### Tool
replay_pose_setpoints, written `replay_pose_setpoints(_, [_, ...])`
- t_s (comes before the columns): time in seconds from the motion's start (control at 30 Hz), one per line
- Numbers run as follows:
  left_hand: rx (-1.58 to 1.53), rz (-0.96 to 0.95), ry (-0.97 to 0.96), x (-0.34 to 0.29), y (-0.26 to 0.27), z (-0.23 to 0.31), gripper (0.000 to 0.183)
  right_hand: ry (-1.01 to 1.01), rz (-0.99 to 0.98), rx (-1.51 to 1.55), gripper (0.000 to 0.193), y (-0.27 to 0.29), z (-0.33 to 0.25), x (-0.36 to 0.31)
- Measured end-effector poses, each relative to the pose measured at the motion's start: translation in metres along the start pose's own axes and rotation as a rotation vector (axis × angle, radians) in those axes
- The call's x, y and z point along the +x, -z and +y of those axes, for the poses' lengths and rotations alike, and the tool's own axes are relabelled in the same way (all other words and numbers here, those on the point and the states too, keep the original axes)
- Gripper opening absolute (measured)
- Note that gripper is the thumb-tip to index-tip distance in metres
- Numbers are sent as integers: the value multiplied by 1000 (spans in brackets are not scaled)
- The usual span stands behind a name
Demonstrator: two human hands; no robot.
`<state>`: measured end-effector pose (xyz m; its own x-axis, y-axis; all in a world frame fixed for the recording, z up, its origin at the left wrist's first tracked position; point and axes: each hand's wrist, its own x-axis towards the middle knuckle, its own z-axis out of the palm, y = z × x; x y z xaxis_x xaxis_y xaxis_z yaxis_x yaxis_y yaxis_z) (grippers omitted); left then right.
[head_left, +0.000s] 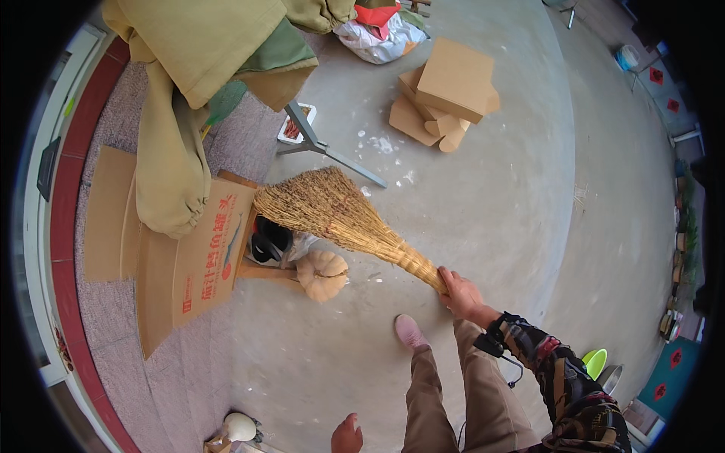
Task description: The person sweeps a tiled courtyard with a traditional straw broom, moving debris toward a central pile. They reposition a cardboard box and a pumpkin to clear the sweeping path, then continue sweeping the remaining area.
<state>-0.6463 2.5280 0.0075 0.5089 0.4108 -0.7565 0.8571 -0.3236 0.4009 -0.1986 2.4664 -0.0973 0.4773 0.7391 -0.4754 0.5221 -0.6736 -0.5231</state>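
Note:
My right hand (459,294) is wrapped round the handle end of a straw broom (343,215). The broom is raised, its bristles fanning out to the upper left in front of a brown cardboard box (204,253) with red print. My left hand (347,436) shows at the lower edge, empty, its fingers loosely apart and partly cut off by the frame. Below the bristles, a pale ribbed pumpkin (322,275) sits beside a wooden stool-like piece (264,272). A black item (269,240) is partly hidden between the box and the broom.
Khaki cloth (200,49) drapes over a grey metal stand (332,155) at the upper left. Flattened and stacked cardboard boxes (453,83) lie on the concrete floor. A white tray (297,122) rests behind the stand's leg. Green and metal basins (595,362) stand at the right.

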Motion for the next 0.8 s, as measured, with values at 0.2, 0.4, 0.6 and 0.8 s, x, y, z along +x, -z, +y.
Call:
replay_pose_setpoints(0.2, [-11,1,36,-11,3,-11,42,-258,24,-24,49,-24,24,10])
replay_pose_setpoints(0.4, [-31,-34,-2,-5,-14,-11,41,-291,-59,-80,52,-2,37,-94])
replay_pose_setpoints(0.6, [-41,26,-128,19,-7,15,41,-297,-23,-85,53,1,34,-110])
replay_pose_setpoints(0.8, [4,43,-136,15,12,17,39,-600,-427,108,35,-36,61,-115])
